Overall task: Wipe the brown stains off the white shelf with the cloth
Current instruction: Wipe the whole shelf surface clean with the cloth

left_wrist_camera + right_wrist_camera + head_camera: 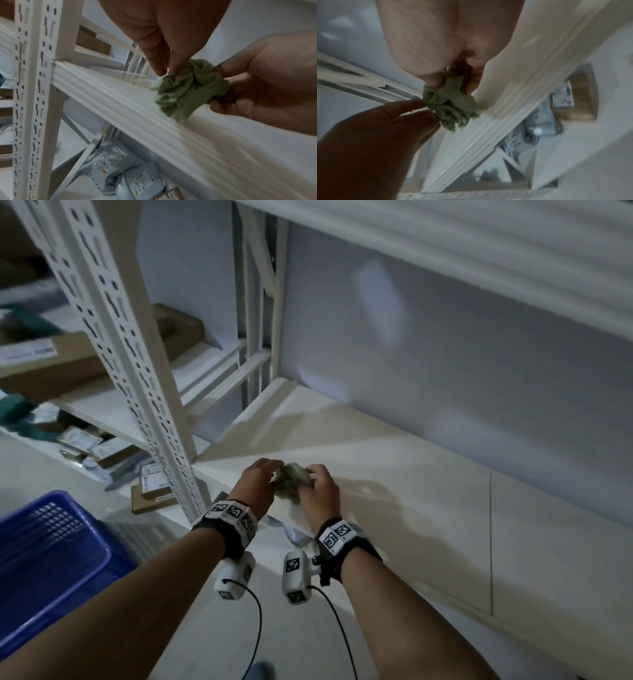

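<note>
A crumpled green cloth [294, 478] hangs between both hands just above the front edge of the white shelf [394, 474]. My left hand [274, 470] pinches the cloth's left side with its fingertips [169, 71]. My right hand [313, 478] grips the right side, with its fingers [221, 106] curled round the bundle. In the left wrist view the cloth [185, 93] sits over the shelf's ribbed front rail [120, 102]. In the right wrist view the cloth [452, 106] is bunched below my right hand. No brown stain shows plainly on the shelf; much of the picture is blurred.
A perforated white upright [137, 371] stands just left of the hands. Cardboard boxes [51, 364] lie on the neighbouring shelf, and grey parcels [123, 170] on the level below. A blue basket [51, 559] is at the lower left. The shelf above [479, 251] overhangs.
</note>
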